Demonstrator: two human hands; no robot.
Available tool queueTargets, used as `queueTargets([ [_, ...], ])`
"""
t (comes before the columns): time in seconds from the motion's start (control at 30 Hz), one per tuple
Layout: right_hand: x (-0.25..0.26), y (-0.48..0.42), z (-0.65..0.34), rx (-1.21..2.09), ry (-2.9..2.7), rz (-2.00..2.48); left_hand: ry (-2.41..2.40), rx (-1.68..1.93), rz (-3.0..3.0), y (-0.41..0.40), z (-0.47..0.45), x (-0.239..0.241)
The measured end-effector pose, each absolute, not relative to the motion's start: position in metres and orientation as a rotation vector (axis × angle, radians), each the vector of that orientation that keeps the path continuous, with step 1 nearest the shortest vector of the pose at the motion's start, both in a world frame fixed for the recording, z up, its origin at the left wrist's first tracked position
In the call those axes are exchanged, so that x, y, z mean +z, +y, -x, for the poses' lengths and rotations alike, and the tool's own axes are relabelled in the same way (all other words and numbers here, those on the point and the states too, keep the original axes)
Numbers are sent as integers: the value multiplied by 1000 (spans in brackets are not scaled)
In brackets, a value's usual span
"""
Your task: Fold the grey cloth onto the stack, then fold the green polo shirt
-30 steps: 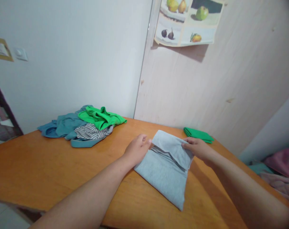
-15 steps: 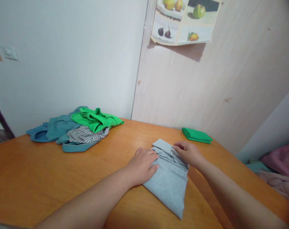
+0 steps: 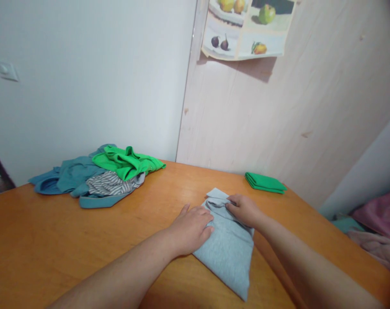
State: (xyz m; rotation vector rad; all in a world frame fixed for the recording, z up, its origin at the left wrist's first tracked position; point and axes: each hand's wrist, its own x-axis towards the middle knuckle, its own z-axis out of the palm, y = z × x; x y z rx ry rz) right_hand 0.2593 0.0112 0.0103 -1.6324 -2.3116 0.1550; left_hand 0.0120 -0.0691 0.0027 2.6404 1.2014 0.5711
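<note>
A light grey garment (image 3: 228,251) lies folded into a narrow packet on the orange wooden table (image 3: 69,240), a little right of the middle. My left hand (image 3: 191,227) rests flat on its left edge with the fingers stretched out, holding nothing. Against the packet's far end, my right hand (image 3: 244,209) has its fingers curled and pinches the grey cloth where a small flap sticks out.
A loose heap of clothes sits at the back left: a bright green top (image 3: 127,162), teal pieces (image 3: 69,178) and a striped one (image 3: 109,183). A folded green cloth (image 3: 264,182) lies at the back right by the wooden panel. Pink fabric (image 3: 379,223) shows beyond the table's right edge.
The raised grey flap has come down onto the packet. My left hand moved onto the cloth and flattened; my right hand slid toward the far end, still gripping the cloth.
</note>
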Motion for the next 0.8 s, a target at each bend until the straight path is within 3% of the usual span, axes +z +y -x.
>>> queueTargets([
  [0.2, 8, 28, -281, 229, -2107, 1675, 1192, 572, -2640, -69, -12, 4],
  [0.43, 22, 14, -268, 463, -2341, 1496, 1194, 573, -2646, -69, -12, 4],
  [0.8, 48, -26, -290, 383, -2601, 1593, 1187, 580, -2645, -67, -12, -1],
])
